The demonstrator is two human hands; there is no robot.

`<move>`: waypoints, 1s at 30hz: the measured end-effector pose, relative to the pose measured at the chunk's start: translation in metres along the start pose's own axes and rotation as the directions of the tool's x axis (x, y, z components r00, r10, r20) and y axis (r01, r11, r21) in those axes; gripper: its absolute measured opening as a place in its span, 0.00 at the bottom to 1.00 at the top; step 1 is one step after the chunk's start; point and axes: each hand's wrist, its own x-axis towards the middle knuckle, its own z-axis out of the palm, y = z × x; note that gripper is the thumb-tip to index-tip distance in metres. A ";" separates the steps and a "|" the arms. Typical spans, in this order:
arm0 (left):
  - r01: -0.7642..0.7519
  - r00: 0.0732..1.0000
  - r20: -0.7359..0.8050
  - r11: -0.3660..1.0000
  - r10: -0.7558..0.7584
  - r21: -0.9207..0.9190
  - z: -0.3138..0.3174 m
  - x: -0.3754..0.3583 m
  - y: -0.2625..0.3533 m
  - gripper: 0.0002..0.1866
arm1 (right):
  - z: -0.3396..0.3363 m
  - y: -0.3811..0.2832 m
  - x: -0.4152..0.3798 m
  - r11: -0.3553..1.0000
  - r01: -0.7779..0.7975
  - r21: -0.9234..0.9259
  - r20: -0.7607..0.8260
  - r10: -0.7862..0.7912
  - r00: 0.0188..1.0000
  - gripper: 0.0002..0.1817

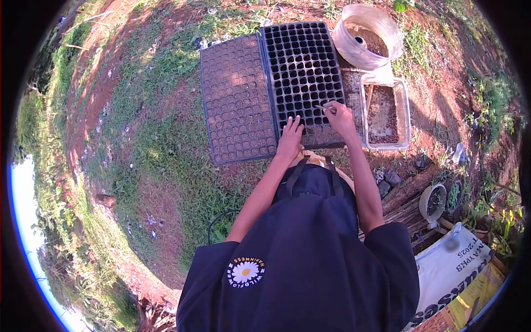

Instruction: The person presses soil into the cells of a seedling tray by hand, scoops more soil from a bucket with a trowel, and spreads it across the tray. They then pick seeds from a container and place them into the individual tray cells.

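A black seedling tray (304,66) with many square cells lies in front of me. Most of its cells look dark and hollow, while the nearest rows hold brown soil. My left hand (290,138) rests on the tray's near left part, fingers stretched out over the cells. Over the right side of the same tray, my right hand (340,119) is closed in a pinch. Something thin and small shows at its fingertips, too small to name. Touching this tray on the left is a second seedling tray (238,99), its cells filled with brown soil.
Right of the trays stands a clear plastic container (406,119) with small dark pieces and a stick inside. Behind it is a whitish round tub (354,47). Logs (406,191), a round pot (432,203) and a printed sack (448,265) lie at lower right. Grass (160,149) spreads leftward.
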 end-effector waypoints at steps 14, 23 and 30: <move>0.013 0.999 0.037 1.000 -0.013 0.021 -0.002 -0.001 0.001 0.41 | -0.051 0.072 -0.009 0.974 -0.118 0.195 -0.474 0.199 0.858 0.18; 0.010 0.999 0.048 1.000 -0.011 0.018 -0.003 -0.001 0.000 0.42 | -0.071 0.168 -0.052 0.756 -0.468 -0.457 -0.129 0.465 0.876 0.23; -0.014 0.999 0.042 1.000 0.014 0.017 -0.003 0.000 0.000 0.43 | -0.076 0.158 -0.053 0.851 -0.506 -0.137 -0.062 0.503 0.862 0.12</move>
